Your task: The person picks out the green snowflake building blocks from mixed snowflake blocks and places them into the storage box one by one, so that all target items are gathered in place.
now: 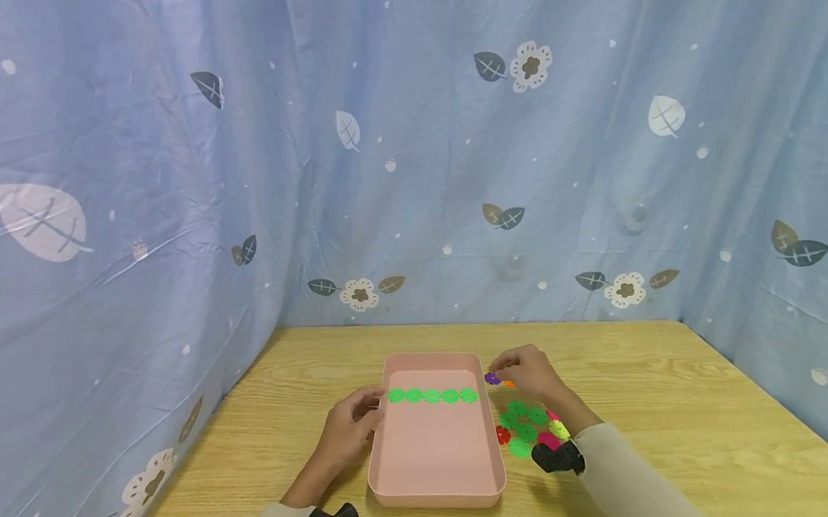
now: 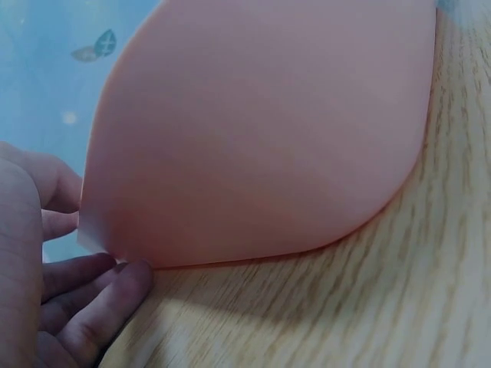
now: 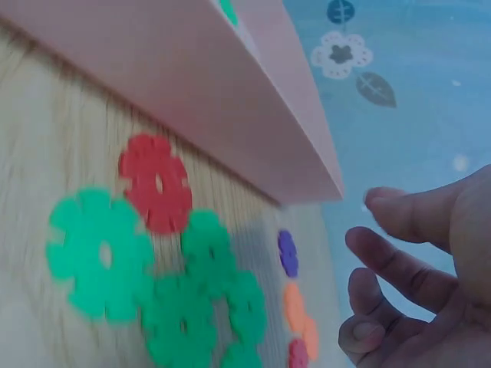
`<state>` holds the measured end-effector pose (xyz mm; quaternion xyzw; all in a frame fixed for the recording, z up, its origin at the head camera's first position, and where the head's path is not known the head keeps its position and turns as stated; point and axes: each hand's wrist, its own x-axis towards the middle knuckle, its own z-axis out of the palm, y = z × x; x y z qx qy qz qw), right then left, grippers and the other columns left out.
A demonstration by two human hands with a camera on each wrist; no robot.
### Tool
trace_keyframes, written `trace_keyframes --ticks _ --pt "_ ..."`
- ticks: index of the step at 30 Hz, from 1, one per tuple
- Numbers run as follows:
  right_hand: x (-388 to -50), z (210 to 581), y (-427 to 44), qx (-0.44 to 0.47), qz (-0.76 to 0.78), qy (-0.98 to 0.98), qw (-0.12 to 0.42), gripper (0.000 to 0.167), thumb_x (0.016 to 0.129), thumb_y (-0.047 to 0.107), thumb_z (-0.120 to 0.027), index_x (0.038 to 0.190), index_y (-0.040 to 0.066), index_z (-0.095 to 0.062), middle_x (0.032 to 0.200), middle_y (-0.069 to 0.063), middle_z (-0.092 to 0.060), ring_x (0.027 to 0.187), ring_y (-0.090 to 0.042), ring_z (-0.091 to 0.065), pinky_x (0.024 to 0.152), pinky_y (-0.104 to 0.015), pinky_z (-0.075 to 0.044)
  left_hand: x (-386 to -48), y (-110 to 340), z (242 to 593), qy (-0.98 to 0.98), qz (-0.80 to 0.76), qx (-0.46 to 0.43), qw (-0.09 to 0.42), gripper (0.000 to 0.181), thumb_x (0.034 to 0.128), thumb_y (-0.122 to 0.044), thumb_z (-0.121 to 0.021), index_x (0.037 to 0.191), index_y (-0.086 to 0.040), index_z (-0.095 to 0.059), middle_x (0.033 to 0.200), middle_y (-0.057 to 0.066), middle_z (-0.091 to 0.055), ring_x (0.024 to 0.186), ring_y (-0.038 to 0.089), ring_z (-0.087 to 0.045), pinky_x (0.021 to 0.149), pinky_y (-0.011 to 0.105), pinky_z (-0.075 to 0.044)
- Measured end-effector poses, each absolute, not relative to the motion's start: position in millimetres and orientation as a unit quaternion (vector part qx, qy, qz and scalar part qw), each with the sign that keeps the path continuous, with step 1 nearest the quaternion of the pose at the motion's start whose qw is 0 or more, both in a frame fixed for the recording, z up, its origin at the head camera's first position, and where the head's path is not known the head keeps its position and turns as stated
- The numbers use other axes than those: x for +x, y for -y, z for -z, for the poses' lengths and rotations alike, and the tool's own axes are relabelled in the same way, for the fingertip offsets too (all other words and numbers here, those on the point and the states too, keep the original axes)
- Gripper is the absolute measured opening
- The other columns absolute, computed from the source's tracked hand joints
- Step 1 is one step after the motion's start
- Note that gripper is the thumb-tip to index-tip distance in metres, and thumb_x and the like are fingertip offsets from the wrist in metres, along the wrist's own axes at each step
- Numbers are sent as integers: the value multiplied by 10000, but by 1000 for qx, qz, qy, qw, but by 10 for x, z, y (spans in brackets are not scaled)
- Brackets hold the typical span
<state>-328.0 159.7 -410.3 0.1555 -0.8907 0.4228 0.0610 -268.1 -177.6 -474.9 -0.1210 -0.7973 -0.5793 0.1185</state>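
Observation:
A pink rectangular tray (image 1: 436, 455) lies on the wooden table, with a row of several green snowflake building discs (image 1: 432, 396) across its far part. My left hand (image 1: 353, 424) holds the tray's left side; its thumb reaches the rim, while the other fingers (image 2: 107, 310) lie low against the outer wall. Just beyond the tray's right wall, my right hand (image 1: 528, 370) hovers above a purple disc (image 1: 492, 378) and orange discs (image 3: 294, 307). Thumb and fingers of that hand stand apart in the right wrist view, nothing between them.
Right of the tray lies a loose pile of green discs (image 1: 525, 418), with a red disc (image 1: 503, 435), a magenta disc (image 1: 548, 440) and a yellow disc (image 1: 559, 429) about it, partly under the right forearm. A blue patterned curtain (image 1: 436, 146) surrounds the table.

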Motion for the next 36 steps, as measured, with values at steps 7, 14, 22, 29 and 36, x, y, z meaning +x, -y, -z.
trace_keyframes --ticks 7,14,22,29,36 --pt "-3167 4107 -1814 160 -391 904 64 138 914 -15 -669 1027 -36 -746 983 -120 -712 900 -266 -655 740 -410 -582 -2705 1786 4720 805 568 -128 112 345 982 -70 -592 1318 -2 -629 1190 187 -677 975 266 -677 647 273 -591" --pt "-3088 4165 -1812 168 -361 916 48 240 862 -26 -727 1101 -46 -734 1016 -154 -702 925 -294 -646 737 -407 -580 -2710 1802 4713 800 576 -131 104 352 986 -58 -587 1333 -5 -623 1207 186 -673 997 288 -677 658 271 -590" --pt "-3035 4215 -1758 156 -334 927 68 270 818 -70 -727 1086 -38 -747 994 -148 -708 965 -340 -648 810 -481 -572 -2730 1805 4706 792 589 -131 99 370 983 -56 -597 1350 -10 -618 1227 183 -672 1030 313 -680 672 268 -588" --pt "-3065 4330 -1762 145 -328 932 58 380 700 -121 -665 1064 -55 -748 997 -136 -681 834 -250 -564 605 -329 -502 -2730 1819 4714 784 599 -132 96 388 983 -50 -607 1368 -2 -606 1227 203 -669 1045 351 -676 671 281 -591" --pt "-3093 4397 -1767 143 -292 942 83 226 741 -64 -767 962 -18 -773 876 -76 -686 836 -241 -619 752 -429 -573 -2744 1855 4700 794 584 -145 88 405 992 -70 -596 1391 -1 -589 1239 194 -665 1032 307 -681 684 272 -593"
